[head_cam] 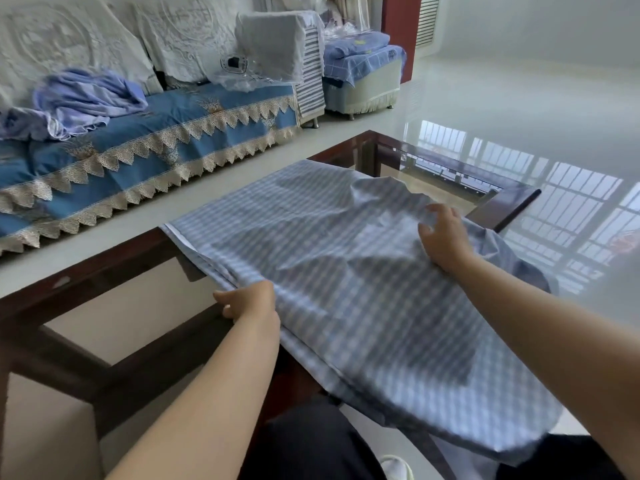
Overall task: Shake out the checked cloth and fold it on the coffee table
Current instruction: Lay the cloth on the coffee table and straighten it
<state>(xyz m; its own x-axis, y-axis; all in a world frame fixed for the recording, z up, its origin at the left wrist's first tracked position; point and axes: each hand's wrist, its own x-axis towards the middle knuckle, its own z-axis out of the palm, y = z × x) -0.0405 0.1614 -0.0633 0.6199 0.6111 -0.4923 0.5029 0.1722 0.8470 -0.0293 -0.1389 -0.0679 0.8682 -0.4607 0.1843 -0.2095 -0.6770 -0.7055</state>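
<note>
On the bench point(346, 150) our left hand point(251, 301) pinches the checked cloth point(346, 289) at its near-left edge; our right hand point(443, 237) presses open on it. We judge folding underway; next, lift that edge over

Both hands, L point(249, 301) & R point(445, 237), on checked cloth point(346, 271) over coffee table point(86, 282).

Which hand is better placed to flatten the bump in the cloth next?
Probably the right hand: it rests on the cloth beside the raised fold, while the left hand grips the near-left edge.
</note>
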